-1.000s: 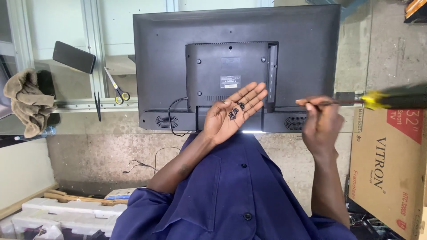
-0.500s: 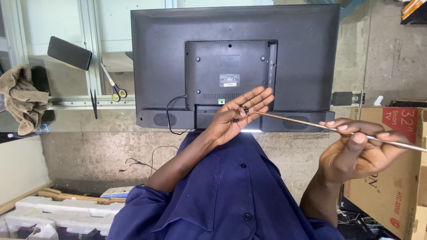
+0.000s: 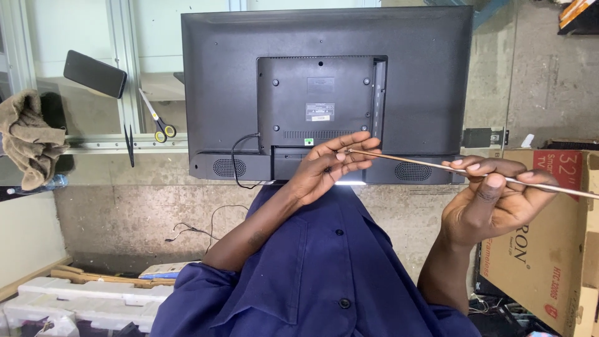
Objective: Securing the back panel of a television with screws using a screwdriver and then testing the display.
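I'm pinching a long thin screwdriver shaft (image 3: 437,167) in my right hand (image 3: 493,200), thumb and fingers closed around it near the handle end. My left hand (image 3: 334,163) is cupped half open, palm up, fingers loosely curled. The tip of the shaft is meeting those fingers just in front of the back of the television (image 3: 324,81).

Shaft is looking stiff, light, smooth metal, likely slick. I judge a grip close to the handle is steering it best, with the left fingertips steadying the tip.

Small dark specks in the left palm, possibly screws, are too small for me to tell. The handle is running off the right edge, cut off. Cardboard box (image 3: 549,249) is partly behind my right hand. Scissors (image 3: 159,122) and a phone (image 3: 95,73) are sitting well apart, by the window frame.
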